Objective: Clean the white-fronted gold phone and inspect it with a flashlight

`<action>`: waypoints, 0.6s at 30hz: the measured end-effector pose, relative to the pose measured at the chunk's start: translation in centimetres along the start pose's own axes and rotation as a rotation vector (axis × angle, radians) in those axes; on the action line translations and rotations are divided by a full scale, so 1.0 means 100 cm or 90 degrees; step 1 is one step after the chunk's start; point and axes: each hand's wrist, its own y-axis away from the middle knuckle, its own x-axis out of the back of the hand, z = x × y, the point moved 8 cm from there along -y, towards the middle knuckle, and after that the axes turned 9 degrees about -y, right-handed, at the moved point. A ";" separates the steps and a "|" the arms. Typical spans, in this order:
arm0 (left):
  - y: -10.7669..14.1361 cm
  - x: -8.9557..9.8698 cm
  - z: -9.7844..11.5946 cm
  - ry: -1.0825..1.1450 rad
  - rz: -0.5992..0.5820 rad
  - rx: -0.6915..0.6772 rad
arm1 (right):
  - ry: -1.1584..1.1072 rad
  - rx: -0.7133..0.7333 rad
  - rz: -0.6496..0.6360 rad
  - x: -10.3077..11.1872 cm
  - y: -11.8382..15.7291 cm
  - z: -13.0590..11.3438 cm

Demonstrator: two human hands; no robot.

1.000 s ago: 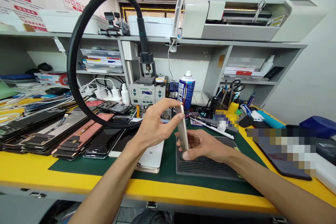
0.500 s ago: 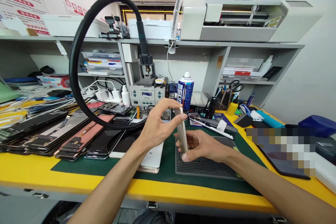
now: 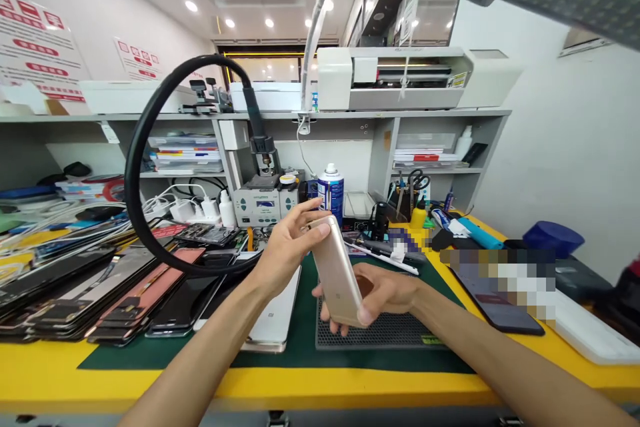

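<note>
A gold smartphone [image 3: 339, 273] is held tilted in the air between both hands, its plain back with a small logo turned toward me. My left hand [image 3: 287, 243] grips its upper end, the thumb lying on the back near the top edge. At the lower end, my right hand [image 3: 387, 293] has its thumb on the right bottom corner and its fingers behind the phone. The screen side is hidden from me. Beneath the phone lies a dark grey textured pad [image 3: 400, 333] on a green mat [image 3: 304, 353].
A white phone [image 3: 275, 313] lies left of the pad, with stacks of phone screens [image 3: 65, 300] farther left. Behind stand a blue spray can [image 3: 331, 193] and a hot-air station [image 3: 265, 203] with a looping black hose [image 3: 131, 193]. A dark tablet-like slab [image 3: 500, 307] lies at right.
The phone has turned from edge-on so that its back now faces me. Both hands still hold it. My view has tilted upward, showing more ceiling and a lamp arm.
</note>
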 end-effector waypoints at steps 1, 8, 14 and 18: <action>-0.003 -0.001 0.001 0.008 -0.022 0.020 | -0.008 -0.007 -0.033 -0.003 0.002 -0.001; -0.007 -0.004 -0.005 -0.136 -0.184 0.046 | 0.038 -0.087 -0.042 0.025 0.035 -0.024; 0.001 -0.006 -0.033 -0.121 -0.161 0.077 | 0.221 -0.112 0.259 0.074 0.070 -0.052; 0.009 -0.026 -0.040 -0.114 -0.208 0.090 | 0.455 0.063 0.525 0.095 0.089 -0.093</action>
